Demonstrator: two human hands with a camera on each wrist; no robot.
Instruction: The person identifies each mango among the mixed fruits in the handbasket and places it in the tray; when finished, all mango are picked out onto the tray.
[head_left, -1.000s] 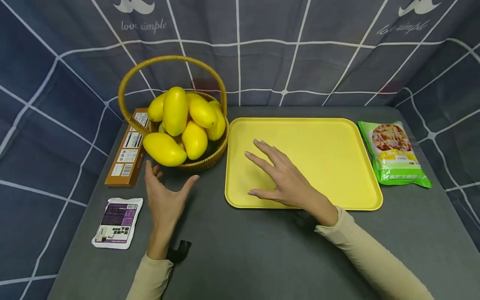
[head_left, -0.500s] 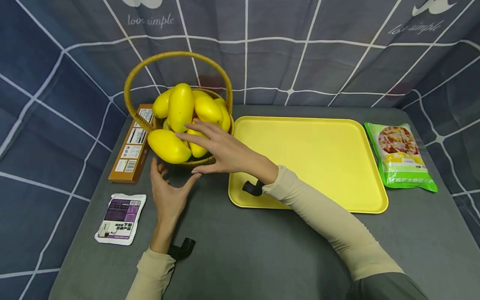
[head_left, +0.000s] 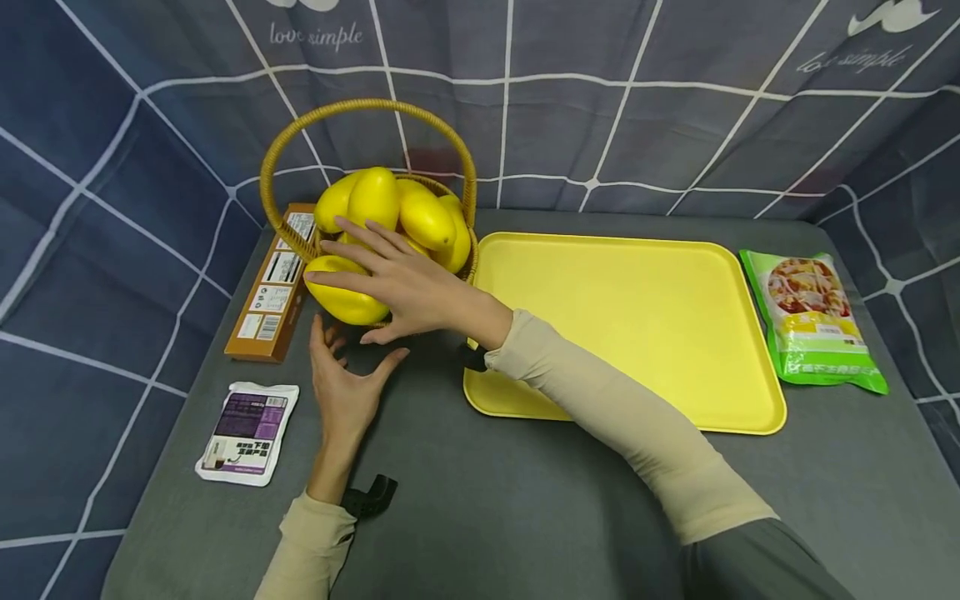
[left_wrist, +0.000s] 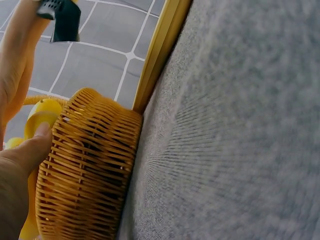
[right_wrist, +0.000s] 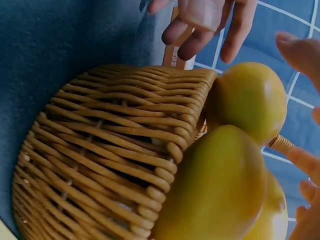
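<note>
In the head view, yellow mangoes [head_left: 425, 218] are heaped in a wicker basket [head_left: 473, 257] with a tall arched handle, at the back left. My right hand [head_left: 412, 287] hovers over the heap with spread fingers, partly covering the front-left mango [head_left: 347, 307]. From the right wrist view, its fingers [right_wrist: 305, 162] appear apart from the mangoes, one of which [right_wrist: 250, 102] leans over the basket's rim. Just in front of the basket, my left hand [head_left: 343, 396] holds nothing, its thumb and loosely bent fingers wide apart. Mangoes deeper down are hidden.
A yellow tray [head_left: 630, 333] lies right of the basket, partly under the right forearm. Beyond it is a green food packet [head_left: 813, 321]. Left of the basket lies a brown box [head_left: 262, 300], with a white-and-purple pouch [head_left: 247, 433] nearer. Grid-patterned cloth [head_left: 555, 125] hangs behind.
My right hand has moved left from above the tray to over the mangoes. The left hand stays in front of the basket. The head view has shifted slightly.
</note>
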